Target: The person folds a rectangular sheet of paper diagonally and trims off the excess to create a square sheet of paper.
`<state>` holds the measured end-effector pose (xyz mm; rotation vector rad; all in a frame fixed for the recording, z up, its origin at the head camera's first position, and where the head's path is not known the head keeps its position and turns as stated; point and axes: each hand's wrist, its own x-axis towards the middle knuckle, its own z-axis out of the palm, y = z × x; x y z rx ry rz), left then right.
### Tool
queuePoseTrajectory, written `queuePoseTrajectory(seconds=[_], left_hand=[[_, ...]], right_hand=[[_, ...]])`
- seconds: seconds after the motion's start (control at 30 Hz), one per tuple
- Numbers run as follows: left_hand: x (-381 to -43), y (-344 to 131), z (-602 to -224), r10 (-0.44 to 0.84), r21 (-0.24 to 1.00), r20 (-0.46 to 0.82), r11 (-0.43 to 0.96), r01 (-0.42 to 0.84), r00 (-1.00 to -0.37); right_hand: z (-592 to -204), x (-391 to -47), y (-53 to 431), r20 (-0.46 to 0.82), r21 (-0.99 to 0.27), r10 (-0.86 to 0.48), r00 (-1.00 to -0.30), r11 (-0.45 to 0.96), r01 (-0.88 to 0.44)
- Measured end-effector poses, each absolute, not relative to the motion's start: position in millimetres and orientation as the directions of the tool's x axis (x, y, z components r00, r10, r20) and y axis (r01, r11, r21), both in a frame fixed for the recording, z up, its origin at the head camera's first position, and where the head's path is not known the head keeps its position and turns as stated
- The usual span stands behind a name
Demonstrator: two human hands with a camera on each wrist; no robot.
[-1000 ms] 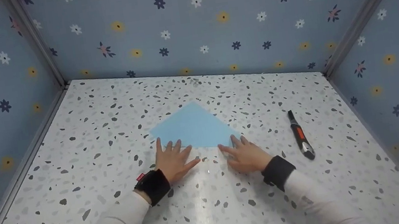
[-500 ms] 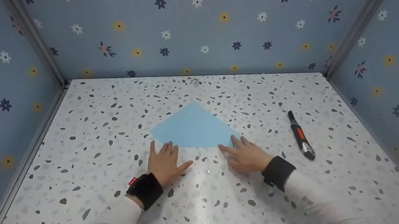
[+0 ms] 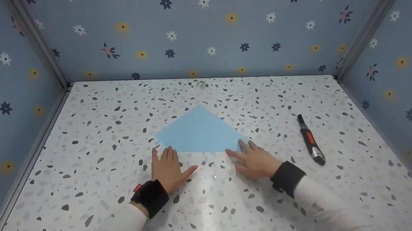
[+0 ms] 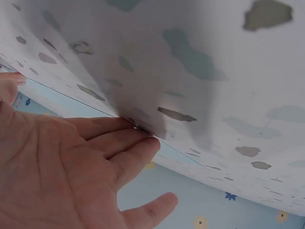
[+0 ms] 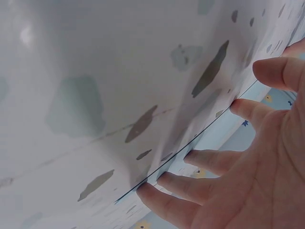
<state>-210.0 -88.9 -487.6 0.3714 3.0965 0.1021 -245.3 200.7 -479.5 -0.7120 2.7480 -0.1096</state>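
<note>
A light blue sheet of paper (image 3: pixel 198 130) lies flat on the table, pointed at the far side, with a straight near edge. My left hand (image 3: pixel 167 171) rests at its near left corner, fingers together and straight, thumb spread to the right. In the left wrist view, the fingertips (image 4: pixel 151 140) press at the table surface by the paper's edge. My right hand (image 3: pixel 256 161) has spread fingers on the near right corner. From the right wrist, several fingertips (image 5: pixel 164 179) touch along the paper's thin edge. Neither hand grips anything.
A black and orange utility knife (image 3: pixel 311 140) lies on the speckled white table (image 3: pixel 109 117), right of my right hand. Flower-patterned blue panels (image 3: pixel 201 23) rise at the back and both sides, joined by grey corner rails (image 3: pixel 384 6).
My left hand has slid left and slightly back along the paper's near edge, its spread fingers coming together. The right hand and the paper stay in place.
</note>
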Motion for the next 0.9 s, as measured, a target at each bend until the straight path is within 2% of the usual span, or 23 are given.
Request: queuePoseTrajectory(seconds=[0.57, 0.73, 0.9], left_hand=[[-205, -85, -478, 0.18, 0.034, -0.063, 0.983, 0.178, -0.982], [-205, -80, -474, 0.182, -0.013, -0.037, 0.983, 0.183, -0.983], [-206, -76, -480, 0.217, 0.024, 0.023, 0.976, 0.218, -0.976]], right_hand=[[-480, -248, 204, -0.254, -0.147, -0.484, -0.838, 0.875, -0.461], [-481, -252, 205, -0.246, -0.15, -0.497, -0.832, 0.868, -0.473], [-482, -257, 205, -0.238, -0.152, -0.497, -0.835, 0.868, -0.473]])
